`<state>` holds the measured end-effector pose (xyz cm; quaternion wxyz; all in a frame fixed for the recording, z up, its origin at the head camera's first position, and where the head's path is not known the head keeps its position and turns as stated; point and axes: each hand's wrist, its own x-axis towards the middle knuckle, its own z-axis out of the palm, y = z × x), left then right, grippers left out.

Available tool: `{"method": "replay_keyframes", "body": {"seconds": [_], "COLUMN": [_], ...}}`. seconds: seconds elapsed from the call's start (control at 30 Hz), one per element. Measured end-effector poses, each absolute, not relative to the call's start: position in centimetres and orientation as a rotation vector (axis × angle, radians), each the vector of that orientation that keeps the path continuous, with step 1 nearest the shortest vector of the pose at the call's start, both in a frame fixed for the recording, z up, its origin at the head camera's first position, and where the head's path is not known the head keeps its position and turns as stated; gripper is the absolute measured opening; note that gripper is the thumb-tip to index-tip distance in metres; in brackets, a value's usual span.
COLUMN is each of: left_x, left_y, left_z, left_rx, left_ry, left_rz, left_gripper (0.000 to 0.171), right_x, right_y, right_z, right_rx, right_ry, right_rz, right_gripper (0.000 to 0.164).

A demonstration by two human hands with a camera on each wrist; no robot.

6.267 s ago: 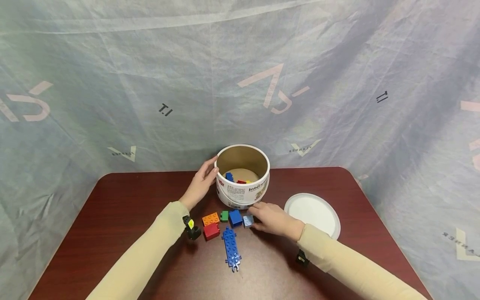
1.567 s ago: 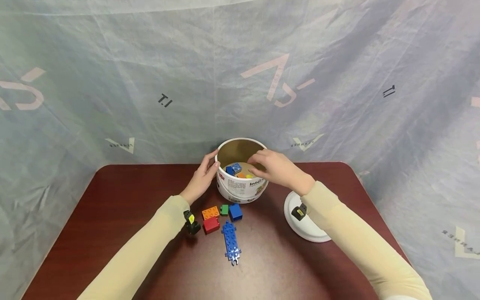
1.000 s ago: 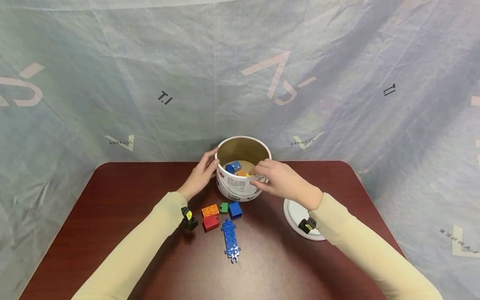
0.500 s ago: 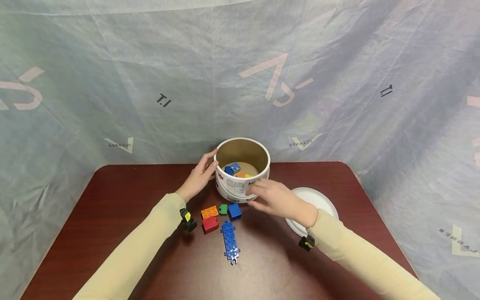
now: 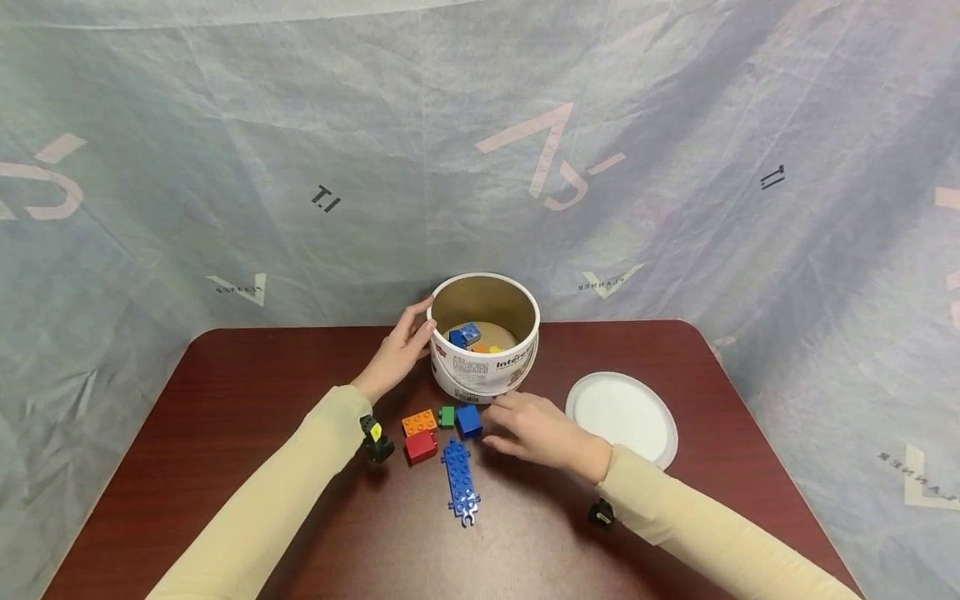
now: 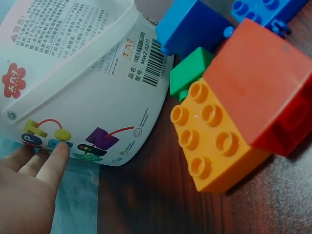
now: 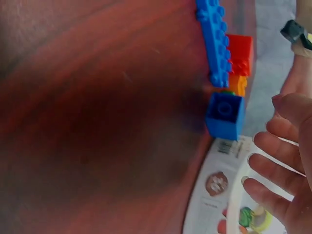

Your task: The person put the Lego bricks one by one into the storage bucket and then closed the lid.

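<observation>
Both hands over the table (image 5: 540, 554), sleeves pale yellow. L hand (image 5: 395, 354) is flat-ish along the L side of the white bucket (image 5: 480, 371), fingers extended on the outer wall, thumb up by the rim; it's touching, not gripping. R hand (image 5: 536, 433) is loosely spread, nothing held, just R of the blue brick (image 5: 469, 421); R wrist view has a gap btwn fingertips & brick. Bucket stands upright at the back, handle down in front; inside are a light blue brick (image 5: 470, 332), a darker blue one, plus orange & yellow bits, mostly hidden by the rim. In front of the bucket, going L from the blue brick (on its side, hollow end showing): green brick (image 5: 447, 417), then orange brick (image 5: 418, 422) w/ studs up. Red brick (image 5: 421, 447) is on the near side of the orange, right up against it. Long blue base piece (image 5: 460, 483) lies studs up, nearest the wearer, hook end toward them. White lid (image 5: 626, 415) is flat on the table, R of bucket, partly behind the R sleeve.
</observation>
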<state>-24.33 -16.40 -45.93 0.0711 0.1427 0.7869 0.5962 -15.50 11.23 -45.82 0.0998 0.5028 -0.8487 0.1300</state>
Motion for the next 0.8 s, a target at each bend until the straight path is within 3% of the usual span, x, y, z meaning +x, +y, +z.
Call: {"method": "replay_keyframes", "body": {"seconds": [0.33,0.8], "left_x": [-24.4,-24.4], "left_y": [-16.4,-16.4], "left_z": [-46.1,-45.8], "left_rx": [0.445,0.426], "left_ry": [2.372,2.368], "left_rz": [1.796,1.798], "left_gripper": [0.059,0.057], "right_x": [-14.1,-13.3], "right_y": [10.2,9.8], "right_z": [-48.4,-49.1], "right_rx": [1.683,1.895], "right_ry": [-2.54,-2.421], "right_rz": [0.323,0.144], "right_gripper": [0.033,0.047]}}
